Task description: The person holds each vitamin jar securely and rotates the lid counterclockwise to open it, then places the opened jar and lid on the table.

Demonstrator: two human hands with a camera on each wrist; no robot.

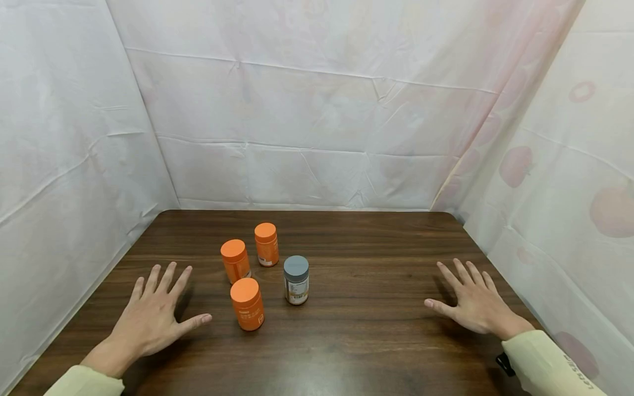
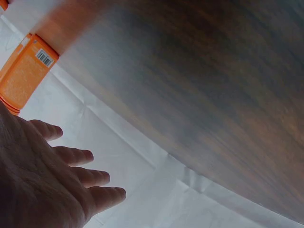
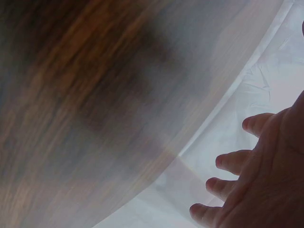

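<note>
Three orange bottles with orange lids stand upright left of the table's middle: a front one, one behind it and a far one. A bottle with a grey lid and a printed label stands just to their right. My left hand is spread with straight fingers, left of the front orange bottle and apart from it. Over the table's right side my right hand is likewise spread, far from every bottle. Both hands hold nothing. In the left wrist view one orange bottle shows beyond the fingers.
The dark wooden table has rounded far corners. Pale cloth hangs behind it and along both sides, with faint red fruit prints on the right. A small black object shows at the right sleeve.
</note>
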